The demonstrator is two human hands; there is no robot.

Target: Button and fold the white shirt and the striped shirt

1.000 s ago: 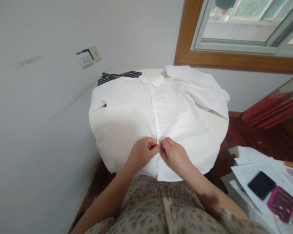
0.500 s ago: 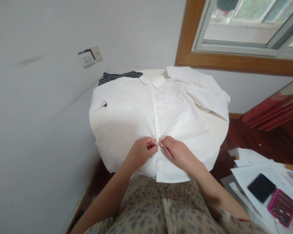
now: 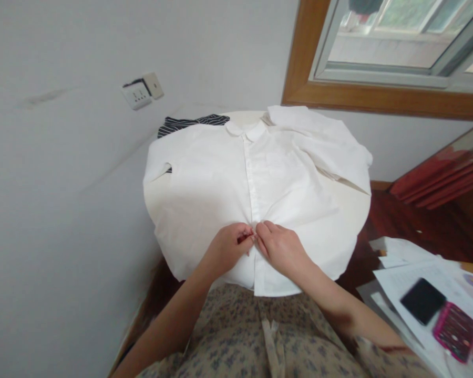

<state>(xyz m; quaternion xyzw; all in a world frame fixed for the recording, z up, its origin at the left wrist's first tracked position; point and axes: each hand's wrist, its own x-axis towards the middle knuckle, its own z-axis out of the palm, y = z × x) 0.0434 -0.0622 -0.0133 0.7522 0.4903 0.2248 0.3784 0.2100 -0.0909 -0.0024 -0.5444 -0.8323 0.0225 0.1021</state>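
Since the frame 0.5 s earlier, my right hand [image 3: 279, 247] has closed in slightly, so that its fingertips now meet those of my left hand [image 3: 228, 244], which has hardly shifted. From left to right: my left hand grasps the white shirt [image 3: 205, 173] in a pinch of thumb and finger; the placket [image 3: 249, 184] runs between my 2 hands toward the hem; my right hand pinches the cloth from the other side, fingers curled over it. Whether a button lies in this grip I cannot tell. In my judgement the work calls for a light hold close to the edge, with the 2 fronts level and the cloth slack. The shirt lies face up on a cream rounded tabletop [image 3: 350, 205], collar [image 3: 246, 130] away from me, hem overhanging the near side. Surroundings, left to right: pale wall [image 3: 63, 184] with a socket [image 3: 137, 95]; striped cloth [image 3: 193, 123], partly beneath the shirt; wood-framed window [image 3: 382, 47]; loose papers [image 3: 394, 278] bearing a dark flat object [image 3: 423, 301] and a pink-edged object [image 3: 455, 331]; red curtain [image 3: 441, 173] at the far right.
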